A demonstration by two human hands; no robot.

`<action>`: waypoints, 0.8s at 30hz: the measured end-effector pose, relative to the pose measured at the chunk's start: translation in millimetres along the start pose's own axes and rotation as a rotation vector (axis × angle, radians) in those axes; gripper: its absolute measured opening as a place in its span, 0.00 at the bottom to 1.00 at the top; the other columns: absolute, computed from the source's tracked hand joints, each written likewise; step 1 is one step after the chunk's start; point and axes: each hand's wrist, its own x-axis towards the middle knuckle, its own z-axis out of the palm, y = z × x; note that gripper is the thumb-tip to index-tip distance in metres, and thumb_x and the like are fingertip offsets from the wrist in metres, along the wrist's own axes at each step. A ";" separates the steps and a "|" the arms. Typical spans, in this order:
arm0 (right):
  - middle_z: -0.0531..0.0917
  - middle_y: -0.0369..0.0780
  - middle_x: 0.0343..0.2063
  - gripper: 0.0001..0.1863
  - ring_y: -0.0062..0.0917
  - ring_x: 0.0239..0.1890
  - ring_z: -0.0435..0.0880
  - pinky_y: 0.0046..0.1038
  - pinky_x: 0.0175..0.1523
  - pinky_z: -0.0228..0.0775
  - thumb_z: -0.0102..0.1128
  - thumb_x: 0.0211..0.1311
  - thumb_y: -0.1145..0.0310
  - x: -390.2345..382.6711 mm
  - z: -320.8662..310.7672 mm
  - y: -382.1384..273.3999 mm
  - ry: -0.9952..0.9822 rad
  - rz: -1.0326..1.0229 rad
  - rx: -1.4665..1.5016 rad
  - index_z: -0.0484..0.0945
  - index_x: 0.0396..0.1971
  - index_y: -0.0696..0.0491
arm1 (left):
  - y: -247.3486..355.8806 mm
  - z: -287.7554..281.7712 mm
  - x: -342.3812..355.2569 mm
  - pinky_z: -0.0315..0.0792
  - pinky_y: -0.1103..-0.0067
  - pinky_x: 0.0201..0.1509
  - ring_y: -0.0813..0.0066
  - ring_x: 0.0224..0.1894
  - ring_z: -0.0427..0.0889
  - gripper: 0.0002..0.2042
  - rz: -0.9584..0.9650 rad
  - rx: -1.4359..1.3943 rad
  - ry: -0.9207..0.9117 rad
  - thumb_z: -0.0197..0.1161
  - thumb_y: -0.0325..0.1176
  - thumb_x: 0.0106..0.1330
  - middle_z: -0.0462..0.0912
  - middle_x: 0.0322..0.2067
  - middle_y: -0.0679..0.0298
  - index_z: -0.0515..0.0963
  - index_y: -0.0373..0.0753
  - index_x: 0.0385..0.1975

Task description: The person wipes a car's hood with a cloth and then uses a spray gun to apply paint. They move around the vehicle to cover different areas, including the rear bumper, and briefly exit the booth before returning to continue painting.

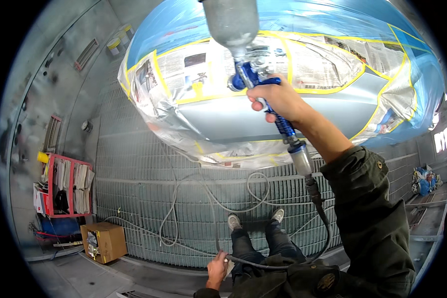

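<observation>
My right hand (279,98) is wrapped round the grip of a blue spray gun (244,74), held up in front of a silver car panel (288,115). On top of the gun sits a grey paint cup (232,22). A clear-bodied air filter (301,158) hangs below the handle and joins a dark air hose (328,229). Low down by my body, my left hand (217,270) is closed on that hose. Newspaper (176,79) edged with yellow masking tape surrounds the bare panel, and blue plastic film (323,17) covers the car beyond it.
Loops of hose lie on the grated floor (129,164) around my feet. At the left stand a red rack (72,186) of papers and a cardboard box (110,242). Tubs (115,46) line the far left wall; crumpled plastic (426,180) lies at the right.
</observation>
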 end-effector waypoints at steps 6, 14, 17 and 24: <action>0.75 0.36 0.18 0.07 0.16 0.20 0.73 0.21 0.15 0.60 0.60 0.56 0.71 15.6 69.2 -1.8 -0.215 -0.081 0.187 0.74 0.24 0.58 | -32.3 -9.5 -16.5 0.75 0.62 0.43 0.48 0.42 0.81 0.15 -0.001 -0.014 -0.015 0.60 0.29 0.57 0.75 0.56 0.55 0.74 0.49 0.45; 0.75 0.35 0.21 0.05 0.16 0.21 0.74 0.22 0.17 0.62 0.60 0.54 0.71 -10.7 18.7 15.9 -0.007 0.040 0.023 0.75 0.28 0.54 | -36.2 -19.4 -5.7 0.75 0.62 0.42 0.50 0.43 0.81 0.16 0.025 -0.015 -0.086 0.60 0.29 0.58 0.76 0.55 0.56 0.74 0.50 0.46; 0.76 0.34 0.20 0.05 0.16 0.21 0.74 0.21 0.17 0.63 0.59 0.53 0.71 -41.5 -43.8 32.8 0.099 0.050 0.039 0.75 0.29 0.53 | -17.9 -19.5 10.4 0.75 0.63 0.42 0.50 0.42 0.81 0.15 0.121 0.005 -0.121 0.61 0.30 0.58 0.77 0.53 0.56 0.74 0.50 0.46; 0.76 0.34 0.19 0.07 0.15 0.20 0.72 0.20 0.18 0.63 0.60 0.55 0.68 -90.2 -150.5 69.6 0.274 0.030 0.015 0.77 0.25 0.56 | 62.2 -7.0 24.8 0.69 0.56 0.44 0.45 0.41 0.76 0.14 0.040 0.077 -0.244 0.49 0.36 0.72 0.79 0.40 0.46 0.75 0.38 0.51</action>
